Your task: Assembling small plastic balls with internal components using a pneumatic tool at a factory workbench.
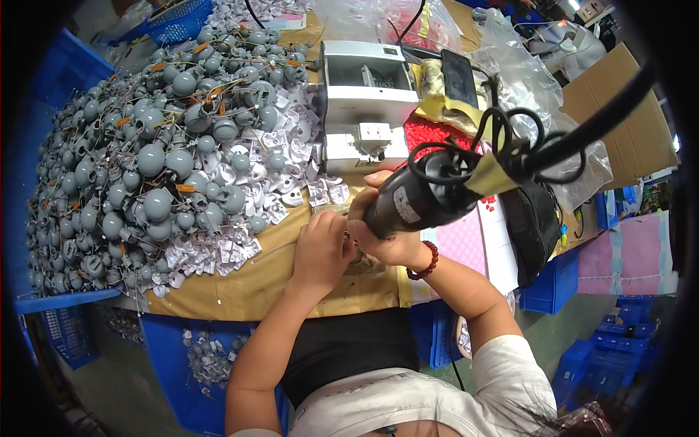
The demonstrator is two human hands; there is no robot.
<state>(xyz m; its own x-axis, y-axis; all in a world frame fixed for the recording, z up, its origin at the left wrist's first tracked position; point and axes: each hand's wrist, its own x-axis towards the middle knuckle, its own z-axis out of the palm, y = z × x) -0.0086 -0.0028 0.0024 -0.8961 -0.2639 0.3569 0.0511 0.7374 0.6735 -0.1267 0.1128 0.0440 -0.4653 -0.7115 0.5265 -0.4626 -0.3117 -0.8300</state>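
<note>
Fingers of my right hand (389, 218) are wrapped tight around the barrel of a black electric screwdriver (415, 200), its taped cable (510, 156) looping off to the far right. My left hand (320, 247) lies just left of it, fingers curled and pressed down on a small part at the tool's tip; the part itself is hidden under my hands, so I cannot tell its shape. Both hands work on the brown cardboard-covered bench (247, 280), near its front edge.

To the left, a great heap of grey round-headed wired parts (138, 160) covers the bench, with loose white plastic plates (269, 171) spilling along its right and near sides. Beyond my hands stands a white box-shaped machine (364, 102), open at the top. Right of it, a clear plastic bag (539, 87) holds small red pieces (429, 135). A blue basket (178, 18) sits at the far left corner. Below the bench's near edge, a blue crate (171, 349) holds a few more grey and white parts. Further blue crates (557, 280) stand on the floor at the right, beside a cardboard box (633, 124)
</note>
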